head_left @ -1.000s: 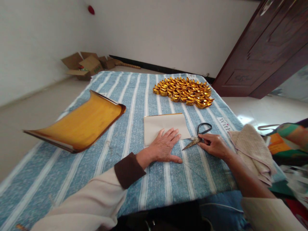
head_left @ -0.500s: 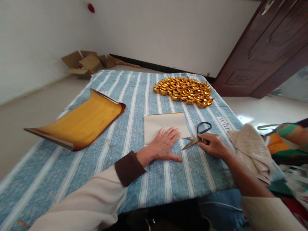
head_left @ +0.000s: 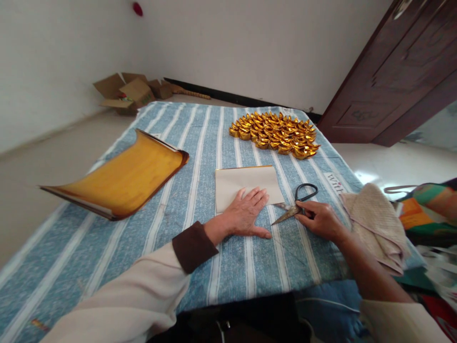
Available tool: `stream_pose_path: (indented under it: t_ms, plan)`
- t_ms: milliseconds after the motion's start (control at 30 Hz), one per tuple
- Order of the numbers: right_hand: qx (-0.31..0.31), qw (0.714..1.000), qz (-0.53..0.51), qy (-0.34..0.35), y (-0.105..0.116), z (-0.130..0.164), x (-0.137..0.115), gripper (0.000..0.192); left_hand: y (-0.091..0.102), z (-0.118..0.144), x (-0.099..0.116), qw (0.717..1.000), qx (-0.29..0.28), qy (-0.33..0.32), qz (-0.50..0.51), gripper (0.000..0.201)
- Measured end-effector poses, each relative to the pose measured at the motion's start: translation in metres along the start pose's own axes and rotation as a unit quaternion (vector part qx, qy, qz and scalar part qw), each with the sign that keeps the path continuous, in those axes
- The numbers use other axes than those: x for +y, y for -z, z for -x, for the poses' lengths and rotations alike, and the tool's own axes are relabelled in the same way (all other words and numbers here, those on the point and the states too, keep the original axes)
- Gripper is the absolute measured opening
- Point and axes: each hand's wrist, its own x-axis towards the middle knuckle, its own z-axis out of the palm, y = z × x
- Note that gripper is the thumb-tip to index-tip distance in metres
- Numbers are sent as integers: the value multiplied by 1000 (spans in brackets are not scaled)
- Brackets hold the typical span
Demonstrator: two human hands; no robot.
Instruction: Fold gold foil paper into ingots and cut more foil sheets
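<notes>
Finished, by appearance: one dense cluster of shiny gold foil boat-shaped pieces, standing upright at the far right of the surface, which is covered with blue-and-white striped cloth. In hand: one flat, pale grey paper rectangle with a thin gold line along its far edge, lying at the middle of the surface; number of layers cannot be told. Left hand: fingers spread wide, pressed flat over the paper's near part, thumb out on the cloth. Right hand: fingers narrowed around one handle of dark-handled metal scissors, blades apart, one blade at the paper's near right edge; a completed cut there cannot be confirmed. Remaining, as judged: the paper, unfolded, and one curled amber-yellow sheet stack at left, untouched by either hand. Against the frame of half a second ago: everything sits slightly farther right in view, consistent with a small head movement; hands, scissors and paper keep practically the same arrangement, with no fresh piece added.
</notes>
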Motion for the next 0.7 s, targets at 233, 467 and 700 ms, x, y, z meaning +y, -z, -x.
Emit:
stream_pose_path:
  t_ms: [233,467,700]
  plan:
    - [-9,1000,-3,13,-8,-14,-1,33,1,0,0,1000,-10,3,3,112]
    - [5,1000,-9,17,-10,-8,-6,32,0,0,0,1000,-1,3,1,113]
    - [-4,1000,4,17,-7,-3,-8,32,1,-1,2,1000,-7,6,11,113]
